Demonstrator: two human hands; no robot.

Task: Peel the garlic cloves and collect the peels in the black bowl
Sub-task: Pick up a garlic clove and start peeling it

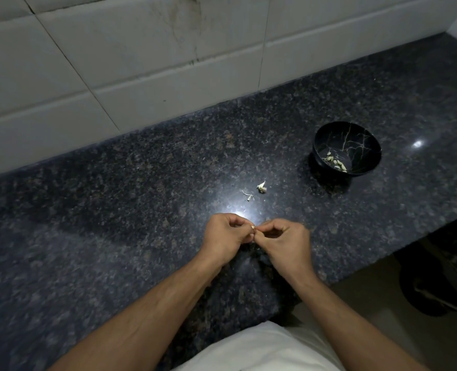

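My left hand (226, 236) and my right hand (285, 241) meet over the dark granite counter (114, 223), fingertips pinched together on a small garlic clove (252, 228), of which only a pale tip shows. Beyond the hands, a loose garlic piece (261, 187) and a few thin peel scraps (248, 196) lie on the stone. The black bowl (326, 135) with gold veining stands at the right, well past my right hand, holding several pale pieces (335, 161) near its front wall.
A white tiled wall (141, 62) runs along the back of the counter. The counter ends at a front edge near my body and a cut-out step on the right, with dark objects (436, 285) on the floor below.
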